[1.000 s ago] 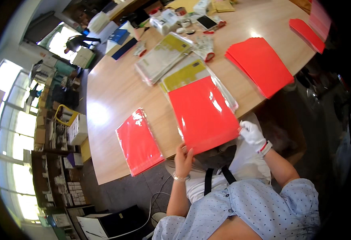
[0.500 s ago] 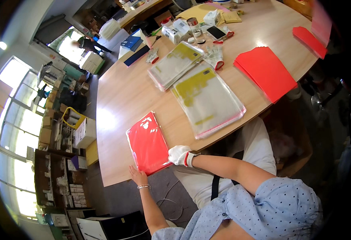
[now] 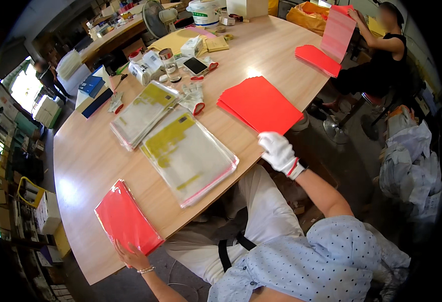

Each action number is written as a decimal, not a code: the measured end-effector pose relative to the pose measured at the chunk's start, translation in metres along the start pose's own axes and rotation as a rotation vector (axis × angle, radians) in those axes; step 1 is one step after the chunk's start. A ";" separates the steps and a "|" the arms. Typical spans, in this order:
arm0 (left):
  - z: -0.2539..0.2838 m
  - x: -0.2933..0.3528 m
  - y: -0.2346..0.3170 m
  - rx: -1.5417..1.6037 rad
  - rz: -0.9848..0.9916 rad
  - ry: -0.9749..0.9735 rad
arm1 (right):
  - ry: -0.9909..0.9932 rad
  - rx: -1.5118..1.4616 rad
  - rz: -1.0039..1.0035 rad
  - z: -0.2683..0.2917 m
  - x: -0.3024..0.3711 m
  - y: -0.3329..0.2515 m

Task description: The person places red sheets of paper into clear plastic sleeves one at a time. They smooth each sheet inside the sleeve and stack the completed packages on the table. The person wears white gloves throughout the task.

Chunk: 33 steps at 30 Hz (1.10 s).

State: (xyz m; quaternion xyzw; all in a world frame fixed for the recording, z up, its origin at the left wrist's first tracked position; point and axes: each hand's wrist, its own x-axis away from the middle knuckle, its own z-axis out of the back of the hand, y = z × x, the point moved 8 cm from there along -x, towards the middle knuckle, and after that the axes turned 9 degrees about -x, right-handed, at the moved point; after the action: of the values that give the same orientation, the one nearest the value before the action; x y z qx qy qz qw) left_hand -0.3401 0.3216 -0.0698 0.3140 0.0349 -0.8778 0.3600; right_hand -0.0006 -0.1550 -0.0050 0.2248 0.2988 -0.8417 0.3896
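Note:
My bare left hand, with a beaded bracelet at the wrist, rests with spread fingers on the near-left corner of a stack of red sheets in clear plastic sleeves. In a white glove with a red cuff, my right hand is at the near edge of a fanned stack of red sheets. Its fingers look stretched out, holding nothing I can see. Between the red stacks lie two piles of clear plastic sleeves with olive-yellow print, a nearer pile and a farther pile.
White work gloves, a phone, a glass jar and a blue box lie farther back on the wooden table. Across it a seated person holds a pink-red sheet by another red stack.
My right hand has left the sleeved red stack and swung right to the fanned red sheets. My left hand now lies on the sleeved stack's corner. The view has turned right.

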 end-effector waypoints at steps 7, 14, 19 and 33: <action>-0.020 -0.025 0.147 0.689 -0.052 -0.426 | -0.216 -0.006 -0.079 -0.007 0.013 0.084; -0.058 -0.028 0.295 0.459 -0.555 -0.402 | -0.040 0.069 0.010 0.028 0.029 0.051; -0.124 -0.013 0.312 -0.197 -0.728 -0.638 | -0.012 -0.223 -0.056 0.038 0.067 0.028; -0.132 -0.032 0.307 0.013 -0.647 -0.506 | 0.462 -1.345 -0.997 0.033 0.114 0.120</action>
State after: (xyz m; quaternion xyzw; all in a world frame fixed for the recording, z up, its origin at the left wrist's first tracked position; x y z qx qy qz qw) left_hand -0.0523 0.1526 -0.1067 0.0635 0.0367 -0.9955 0.0607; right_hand 0.0214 -0.2989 -0.0906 -0.0450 0.8681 -0.4922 -0.0451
